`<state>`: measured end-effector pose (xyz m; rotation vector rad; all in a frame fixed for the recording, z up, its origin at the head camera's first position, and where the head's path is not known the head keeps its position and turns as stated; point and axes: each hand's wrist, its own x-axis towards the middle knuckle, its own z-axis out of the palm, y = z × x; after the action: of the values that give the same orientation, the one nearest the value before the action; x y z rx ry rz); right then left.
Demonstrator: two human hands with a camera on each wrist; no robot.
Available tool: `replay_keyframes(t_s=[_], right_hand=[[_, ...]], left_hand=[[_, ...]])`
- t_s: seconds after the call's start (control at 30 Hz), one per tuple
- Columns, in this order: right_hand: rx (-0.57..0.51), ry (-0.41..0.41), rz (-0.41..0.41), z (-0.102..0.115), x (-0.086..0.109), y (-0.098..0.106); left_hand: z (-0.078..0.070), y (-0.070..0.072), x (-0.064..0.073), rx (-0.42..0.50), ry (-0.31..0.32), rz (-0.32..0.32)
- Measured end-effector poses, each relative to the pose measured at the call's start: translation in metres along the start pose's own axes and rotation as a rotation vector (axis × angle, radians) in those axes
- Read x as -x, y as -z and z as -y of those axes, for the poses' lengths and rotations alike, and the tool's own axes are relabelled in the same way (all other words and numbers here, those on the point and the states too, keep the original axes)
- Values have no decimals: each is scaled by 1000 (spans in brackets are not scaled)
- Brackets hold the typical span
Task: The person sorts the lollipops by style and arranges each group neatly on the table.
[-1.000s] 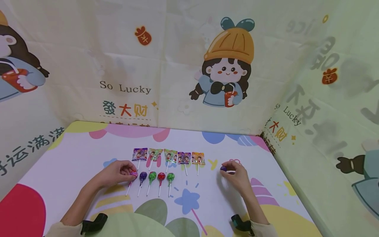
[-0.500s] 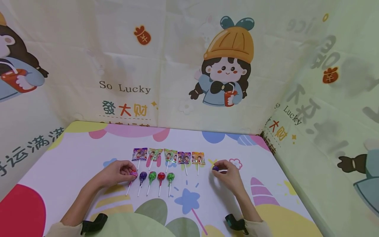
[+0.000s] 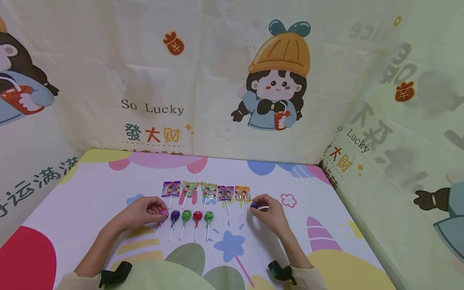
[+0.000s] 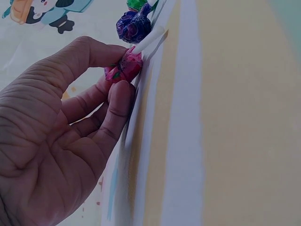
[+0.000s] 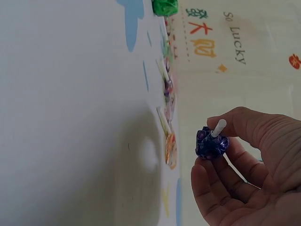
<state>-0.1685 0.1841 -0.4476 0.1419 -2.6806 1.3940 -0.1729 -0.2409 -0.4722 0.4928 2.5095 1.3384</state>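
My left hand (image 3: 146, 210) pinches a pink-wrapped lollipop (image 4: 124, 68) by its round head, at the left end of the near row on the table. Its white stick points toward me in the head view. Beside it lies a purple lollipop (image 3: 175, 216). Between thumb and fingers, my right hand (image 3: 270, 213) holds another purple-wrapped lollipop (image 5: 211, 143) above the table, its white stick toward the wrist camera. That hand is just right of an orange flat-packed lollipop (image 3: 242, 193), at the right end of the far row.
The near row goes on with a green lollipop (image 3: 186, 216), a red lollipop (image 3: 197, 217) and a second green lollipop (image 3: 209, 217). Several flat-packed lollipops form the far row, among them a purple packet (image 3: 171, 188) at its left end. Printed cloth walls (image 3: 210, 141) enclose the patterned table (image 3: 290, 183).
My right hand has moved left with the purple lollipop, coming close to the orange packet. The left hand has stayed in place on the pink lollipop.
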Motion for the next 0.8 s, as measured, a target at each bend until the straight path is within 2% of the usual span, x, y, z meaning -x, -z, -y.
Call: replay_keyframes(t_s=[0.67, 0.8], right_hand=[[-47, 61, 64, 18, 1, -31], [-34, 43, 89, 22, 2, -37]], left_hand=[[-1, 1, 1, 6, -4, 4], [-2, 1, 0, 7, -7, 7]])
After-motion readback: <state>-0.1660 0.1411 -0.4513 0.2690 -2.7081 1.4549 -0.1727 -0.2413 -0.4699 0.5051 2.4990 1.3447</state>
